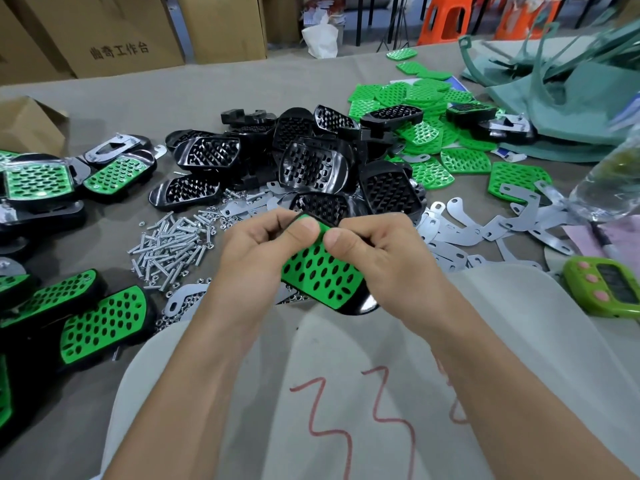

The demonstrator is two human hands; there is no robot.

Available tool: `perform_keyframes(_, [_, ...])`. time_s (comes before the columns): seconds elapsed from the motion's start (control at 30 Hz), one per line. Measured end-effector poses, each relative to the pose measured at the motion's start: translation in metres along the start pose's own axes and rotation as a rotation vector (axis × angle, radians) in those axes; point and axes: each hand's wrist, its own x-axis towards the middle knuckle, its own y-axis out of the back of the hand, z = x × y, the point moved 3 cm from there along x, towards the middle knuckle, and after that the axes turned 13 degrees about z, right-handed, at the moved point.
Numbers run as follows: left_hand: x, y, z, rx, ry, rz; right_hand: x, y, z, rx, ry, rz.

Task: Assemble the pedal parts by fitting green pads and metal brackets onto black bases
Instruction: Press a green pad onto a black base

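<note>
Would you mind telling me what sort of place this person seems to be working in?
Probably a small factory or workshop assembly bench: heaps of identical black bases, loose green pads and metal brackets cover the table, screws lie in a pile, and cardboard cartons stand behind.

One pedal (325,271), one green timer (604,289), two orange stools (446,19). Screws (169,244) and metal brackets (450,233) — too many to count.

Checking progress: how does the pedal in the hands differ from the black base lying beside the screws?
The held pedal carries a green pad; the black base shows bare pegs. The held pedal is gripped by the left hand and right hand; the black base lies untouched on the table. Both have a glossy black shell.
</note>
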Motion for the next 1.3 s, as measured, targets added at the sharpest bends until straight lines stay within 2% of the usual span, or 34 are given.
perform_keyframes(0.07, [0.0, 0.004, 0.0, 0.036, 0.044, -0.13, 0.001, 0.006, 0.001, -0.001, 0.0, -0.082])
perform_keyframes(0.13, [-0.001, 0.005, -0.002, 0.039, 0.089, -0.152, 0.002, 0.007, 0.003, -0.026, -0.009, -0.111])
perform_keyframes(0.23, [-0.002, 0.0, -0.004, 0.022, 0.113, -0.026, 0.003, 0.004, 0.007, -0.009, -0.067, -0.082])
perform_keyframes(0.43, [0.001, 0.0, -0.004, -0.11, 0.161, 0.158, -0.002, 0.006, 0.014, 0.27, -0.329, -0.116])
perform_keyframes(0.53, [-0.002, 0.0, -0.002, -0.153, 0.144, 0.22, -0.004, 0.003, 0.011, 0.369, -0.337, -0.128])
perform_keyframes(0.63, [-0.002, -0.001, -0.004, -0.197, 0.16, 0.255, -0.003, 0.002, 0.007, 0.362, -0.278, -0.043])
perform_keyframes(0.77, [0.001, 0.001, -0.006, -0.138, 0.154, 0.194, 0.0, 0.006, 0.008, 0.379, -0.271, 0.035])
perform_keyframes(0.9, [0.003, 0.011, -0.009, -0.081, 0.175, -0.078, 0.001, 0.014, 0.009, 0.419, -0.29, 0.035])
perform_keyframes(0.97, [0.002, 0.013, -0.009, -0.09, 0.152, -0.151, 0.001, 0.016, 0.01, 0.424, -0.305, 0.036])
perform_keyframes(1.2, [0.002, 0.008, -0.01, -0.051, 0.034, -0.005, 0.001, 0.014, 0.017, 0.4, -0.353, 0.023])
perform_keyframes(1.3, [0.005, 0.01, -0.011, -0.077, 0.051, -0.011, 0.004, 0.01, 0.019, 0.488, -0.404, -0.026])
